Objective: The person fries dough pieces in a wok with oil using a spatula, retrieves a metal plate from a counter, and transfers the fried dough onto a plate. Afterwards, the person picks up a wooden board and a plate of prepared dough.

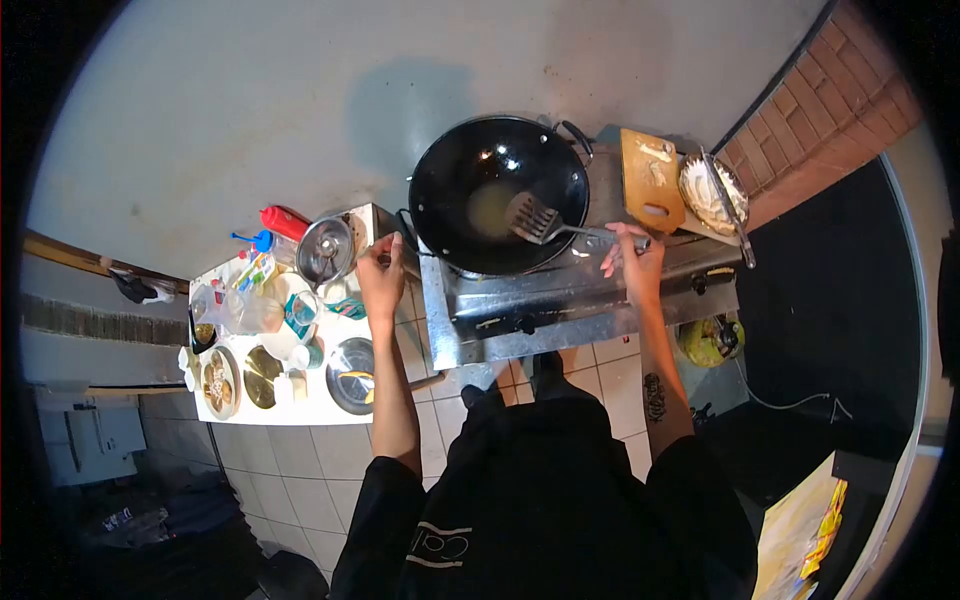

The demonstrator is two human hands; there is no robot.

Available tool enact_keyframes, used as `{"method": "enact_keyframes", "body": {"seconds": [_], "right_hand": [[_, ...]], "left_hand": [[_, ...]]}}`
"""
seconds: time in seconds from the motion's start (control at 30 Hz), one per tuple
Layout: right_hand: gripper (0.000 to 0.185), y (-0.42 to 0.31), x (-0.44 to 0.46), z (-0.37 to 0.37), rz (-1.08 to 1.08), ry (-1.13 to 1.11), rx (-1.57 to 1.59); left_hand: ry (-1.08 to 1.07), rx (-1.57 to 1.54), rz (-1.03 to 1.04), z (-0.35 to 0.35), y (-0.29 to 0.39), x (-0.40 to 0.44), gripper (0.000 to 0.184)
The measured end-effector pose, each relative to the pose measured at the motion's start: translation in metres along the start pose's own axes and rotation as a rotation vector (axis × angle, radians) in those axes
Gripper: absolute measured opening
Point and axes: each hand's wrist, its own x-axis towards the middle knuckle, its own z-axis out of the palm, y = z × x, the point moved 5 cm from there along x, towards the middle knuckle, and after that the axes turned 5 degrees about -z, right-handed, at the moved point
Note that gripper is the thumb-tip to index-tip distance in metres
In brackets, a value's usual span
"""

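Observation:
My right hand (638, 262) grips the handle of a slotted metal spatula (535, 220), whose head is inside a large black wok (450, 170). A little pale yellowish liquid (490, 210) lies at the wok's bottom. The wok stands on a metal stove (590, 315). My left hand (382, 278) is beside the wok's left loop handle, fingers loosely curled and apart, with nothing visible in them. Whether it touches the handle, I cannot tell. Left of this hand is a shiny metal bowl (326, 250).
Right of the wok lie a wooden cutting board (650, 180) and a bowl of white food (705, 195) with a long utensil (735, 215) across it. The white table (300, 412) at left holds a red bottle (285, 222), a dark pan (352, 375) and several dishes.

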Motion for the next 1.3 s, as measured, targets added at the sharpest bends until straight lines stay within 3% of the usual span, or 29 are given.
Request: {"method": "enact_keyframes", "body": {"seconds": [0.3, 0.47, 0.63, 0.8, 0.87, 0.97, 1.1, 1.3], "right_hand": [[0.015, 0.016, 0.01, 0.008, 0.052, -0.232, -0.006], [0.028, -0.004, 0.01, -0.003, 0.092, -0.406, -0.115], [0.034, -0.022, 0.021, -0.047, -0.054, -0.618, -0.276], [0.031, 0.002, 0.068, -0.11, 0.107, -0.296, -0.368], [0.024, 0.014, 0.089, -0.132, -0.06, -0.105, -0.538], [0.021, 0.005, 0.099, -0.137, -0.19, -0.027, -0.651], [0.019, -0.019, 0.09, -0.136, -0.115, -0.029, -0.748], [0.016, -0.016, 0.078, -0.165, -0.19, 0.057, -1.011]], "left_hand": [[0.127, 0.123, -0.095, 0.011, -0.006, 0.005, 0.029], [0.144, 0.128, -0.074, 0.015, -0.012, 0.008, 0.031], [0.16, 0.076, -0.043, 0.011, -0.009, 0.006, 0.03], [0.173, 0.067, 0.003, 0.014, 0.007, -0.006, 0.026], [0.147, -0.001, -0.021, 0.019, 0.017, -0.013, 0.025], [0.108, -0.056, -0.041, 0.024, 0.03, -0.022, 0.025], [0.028, -0.144, -0.053, 0.032, 0.052, -0.035, 0.024], [-0.129, -0.193, -0.06, 0.054, 0.105, -0.054, 0.022]]}}
